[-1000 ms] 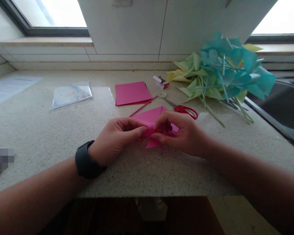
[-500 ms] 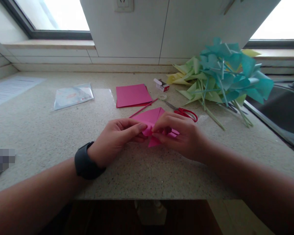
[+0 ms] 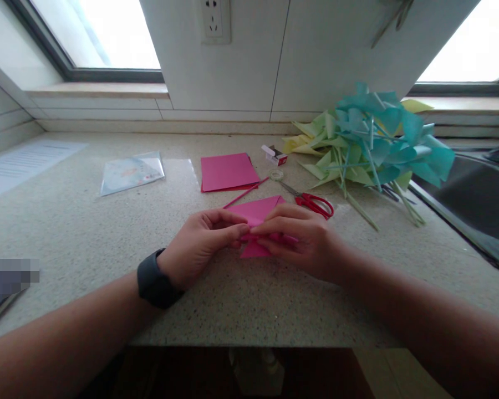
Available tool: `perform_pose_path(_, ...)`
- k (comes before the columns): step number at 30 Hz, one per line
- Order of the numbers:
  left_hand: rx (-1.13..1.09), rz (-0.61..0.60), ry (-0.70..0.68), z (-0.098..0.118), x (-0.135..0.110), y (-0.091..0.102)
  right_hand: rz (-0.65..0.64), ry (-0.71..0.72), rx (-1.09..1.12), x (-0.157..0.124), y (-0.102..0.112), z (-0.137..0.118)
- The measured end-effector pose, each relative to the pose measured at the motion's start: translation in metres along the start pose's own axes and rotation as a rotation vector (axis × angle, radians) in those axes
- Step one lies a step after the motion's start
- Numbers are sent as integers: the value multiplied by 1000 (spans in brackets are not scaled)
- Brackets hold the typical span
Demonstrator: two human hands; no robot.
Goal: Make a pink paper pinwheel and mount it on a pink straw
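A folded sheet of pink paper (image 3: 255,210) is held low over the front of the counter, one flap pointing down toward me. My left hand (image 3: 210,235), with a dark watch on its wrist, pinches the paper's middle between thumb and fingers. From the other side my right hand (image 3: 301,238) grips the same paper, its fingertips nearly touching the left ones. Fingers cover the centre of the sheet. Just behind the paper lie a thin pink stick (image 3: 246,196) and scissors with red handles (image 3: 316,205).
Behind lie a stack of pink paper squares (image 3: 229,172), a small open box (image 3: 275,155) and a tape roll (image 3: 276,175). Blue and green paper pinwheels (image 3: 382,138) are heaped by the sink (image 3: 474,199). Leftward are a clear packet (image 3: 133,173) and a printed sheet (image 3: 29,160).
My right hand's fingertips have closed in toward the left ones at the paper's middle. The lower flap has shifted slightly left. The whole view has tilted up a little.
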State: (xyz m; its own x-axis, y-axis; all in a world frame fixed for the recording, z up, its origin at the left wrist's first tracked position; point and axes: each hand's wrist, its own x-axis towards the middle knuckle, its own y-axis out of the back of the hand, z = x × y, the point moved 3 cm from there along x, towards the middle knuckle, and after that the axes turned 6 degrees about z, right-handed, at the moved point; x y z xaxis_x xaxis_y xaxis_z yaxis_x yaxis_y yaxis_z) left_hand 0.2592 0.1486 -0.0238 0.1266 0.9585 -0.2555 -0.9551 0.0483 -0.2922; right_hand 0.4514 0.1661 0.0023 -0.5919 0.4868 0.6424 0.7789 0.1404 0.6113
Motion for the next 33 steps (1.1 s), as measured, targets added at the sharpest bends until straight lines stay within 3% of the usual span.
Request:
perform_pose_path(17,-48,0,-16,-4,1,0,-59,141,-207,2,3,-6)
perform_pose_path(28,64,9,-76,-1,-3,-3,12,-67,-47,-2,0,-3)
perform_pose_path(33,93,11,-125,-1,-5,-4,19,-252,86,-1,0,5)
